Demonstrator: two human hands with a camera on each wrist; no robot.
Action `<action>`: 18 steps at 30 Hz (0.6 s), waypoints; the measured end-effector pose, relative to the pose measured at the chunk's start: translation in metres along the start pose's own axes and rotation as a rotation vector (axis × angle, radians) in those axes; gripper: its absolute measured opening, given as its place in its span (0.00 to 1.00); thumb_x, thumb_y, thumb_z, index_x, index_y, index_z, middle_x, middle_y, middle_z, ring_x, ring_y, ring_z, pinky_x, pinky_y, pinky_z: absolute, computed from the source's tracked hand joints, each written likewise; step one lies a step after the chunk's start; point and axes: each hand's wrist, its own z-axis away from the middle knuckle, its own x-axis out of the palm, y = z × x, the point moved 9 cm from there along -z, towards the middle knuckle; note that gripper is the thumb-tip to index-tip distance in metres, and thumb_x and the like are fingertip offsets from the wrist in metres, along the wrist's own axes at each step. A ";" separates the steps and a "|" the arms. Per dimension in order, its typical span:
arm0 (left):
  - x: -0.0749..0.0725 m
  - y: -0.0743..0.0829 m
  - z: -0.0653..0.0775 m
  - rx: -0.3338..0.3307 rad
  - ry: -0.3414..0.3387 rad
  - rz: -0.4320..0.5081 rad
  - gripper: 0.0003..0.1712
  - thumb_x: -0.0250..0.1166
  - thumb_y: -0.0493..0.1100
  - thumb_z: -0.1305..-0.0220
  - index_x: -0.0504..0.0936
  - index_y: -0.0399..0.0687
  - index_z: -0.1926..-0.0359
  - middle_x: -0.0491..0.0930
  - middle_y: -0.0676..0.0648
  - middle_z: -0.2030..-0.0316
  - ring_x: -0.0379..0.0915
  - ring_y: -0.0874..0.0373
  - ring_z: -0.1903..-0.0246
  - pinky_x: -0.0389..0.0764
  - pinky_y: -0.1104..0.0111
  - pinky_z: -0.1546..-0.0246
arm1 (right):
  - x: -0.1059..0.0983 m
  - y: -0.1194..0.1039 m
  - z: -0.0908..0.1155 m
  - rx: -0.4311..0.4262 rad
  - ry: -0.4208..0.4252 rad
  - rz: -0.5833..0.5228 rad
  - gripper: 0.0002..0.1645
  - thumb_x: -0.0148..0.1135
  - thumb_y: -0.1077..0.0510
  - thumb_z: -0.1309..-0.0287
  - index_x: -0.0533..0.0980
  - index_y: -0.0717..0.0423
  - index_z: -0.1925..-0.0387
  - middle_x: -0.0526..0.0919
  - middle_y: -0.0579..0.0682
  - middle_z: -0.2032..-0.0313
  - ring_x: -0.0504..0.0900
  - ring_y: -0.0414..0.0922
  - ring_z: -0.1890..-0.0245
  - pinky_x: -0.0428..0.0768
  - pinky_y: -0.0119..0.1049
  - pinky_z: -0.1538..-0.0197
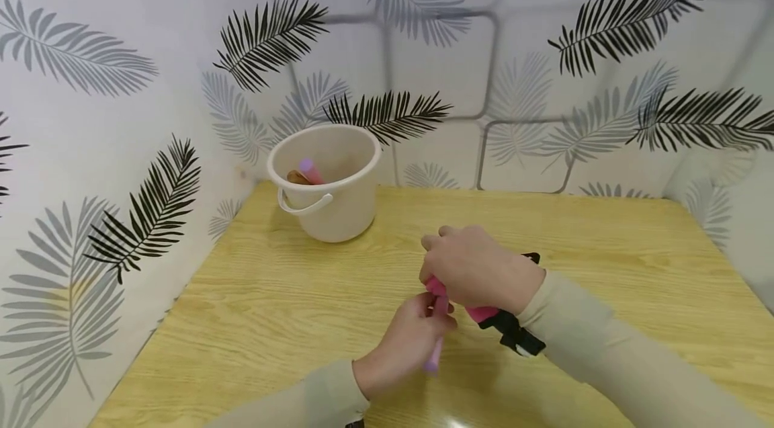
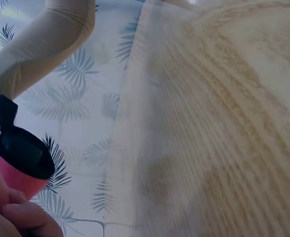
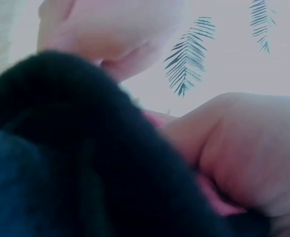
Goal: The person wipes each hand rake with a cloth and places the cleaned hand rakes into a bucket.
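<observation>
My left hand pinches a slim pink rod with a lilac end that points down toward the table. Just above it, my right hand curls over a bright pink and black object, mostly hidden under the palm; its kind cannot be told. The two hands almost meet, with the rod's upper end by the right fingertips. In the left wrist view the object's pink side and its dark round end show beyond my fingers. A blurred black shape covers much of the right wrist view.
A cream bucket with a handle stands at the back left of the wooden table. Inside it lie a pink piece with a lilac end and something brown. Leaf-patterned wall covering rises behind and at both sides.
</observation>
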 end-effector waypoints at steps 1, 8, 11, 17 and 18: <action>0.000 0.000 -0.001 -0.002 0.010 0.001 0.12 0.58 0.38 0.39 0.78 0.40 0.54 0.69 0.51 0.89 0.62 0.60 0.90 0.67 0.70 0.79 | 0.000 -0.001 0.001 -0.003 -0.017 -0.003 0.09 0.70 0.57 0.44 0.86 0.36 0.71 0.76 0.43 0.70 0.73 0.45 0.70 0.79 0.40 0.76; 0.001 0.001 -0.002 0.007 0.042 -0.021 0.12 0.59 0.36 0.41 0.78 0.39 0.55 0.69 0.51 0.91 0.64 0.60 0.90 0.68 0.70 0.79 | -0.003 -0.004 -0.003 0.049 0.031 0.068 0.11 0.72 0.57 0.46 0.83 0.37 0.78 0.73 0.43 0.73 0.71 0.44 0.73 0.75 0.37 0.79; 0.001 0.002 -0.002 0.018 0.055 -0.035 0.12 0.58 0.36 0.43 0.79 0.38 0.57 0.68 0.51 0.92 0.63 0.60 0.91 0.66 0.70 0.82 | -0.001 -0.005 -0.009 0.067 0.088 0.116 0.13 0.72 0.57 0.46 0.80 0.38 0.81 0.71 0.44 0.74 0.69 0.44 0.74 0.71 0.34 0.79; 0.001 0.004 -0.003 0.033 0.035 -0.039 0.11 0.59 0.38 0.41 0.80 0.41 0.58 0.69 0.51 0.89 0.63 0.61 0.89 0.66 0.70 0.83 | 0.000 -0.005 -0.015 0.037 0.186 0.178 0.14 0.72 0.56 0.46 0.78 0.38 0.82 0.71 0.44 0.71 0.69 0.45 0.73 0.68 0.34 0.76; 0.001 0.003 -0.003 0.028 0.027 -0.028 0.11 0.58 0.38 0.40 0.80 0.40 0.57 0.69 0.52 0.89 0.62 0.61 0.89 0.65 0.70 0.82 | 0.000 -0.005 -0.013 0.023 0.175 0.167 0.14 0.73 0.56 0.47 0.79 0.37 0.81 0.71 0.44 0.71 0.69 0.45 0.72 0.69 0.35 0.76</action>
